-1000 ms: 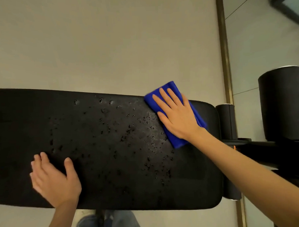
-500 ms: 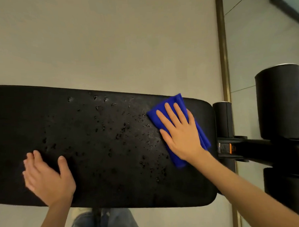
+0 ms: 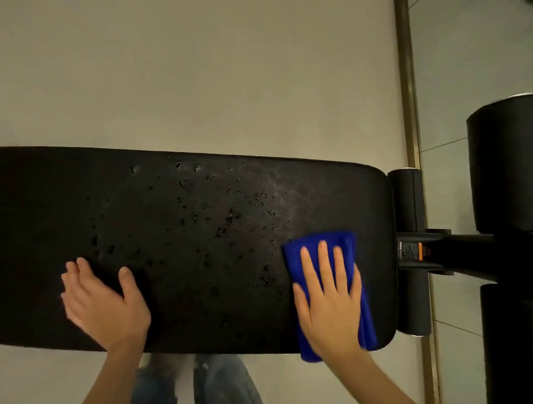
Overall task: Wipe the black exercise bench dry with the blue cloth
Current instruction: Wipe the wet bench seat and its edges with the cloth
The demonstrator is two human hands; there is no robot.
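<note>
My right hand (image 3: 327, 303) presses the cloth (image 3: 292, 258) flat, fingers straight; wet drops (image 3: 229, 215) lie toward ten o'clock along the bench's (image 3: 61, 210) length; my left hand (image 3: 104, 303) rests open there.

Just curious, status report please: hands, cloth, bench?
Right hand flat on blue cloth. Left hand open on bench. Droplets cover mid-bench. Nothing blocking.

**Out of our sight**

The worktop (image 3: 201, 265) runs off the left edge. Our right hand (image 3: 331, 309) covers most of the blue cloth (image 3: 295, 252). The frame label (image 3: 411, 252) is too small to read. The jeans (image 3: 224, 387) below are blurred, and the foam roller (image 3: 511, 166) is cut off at right.
</note>
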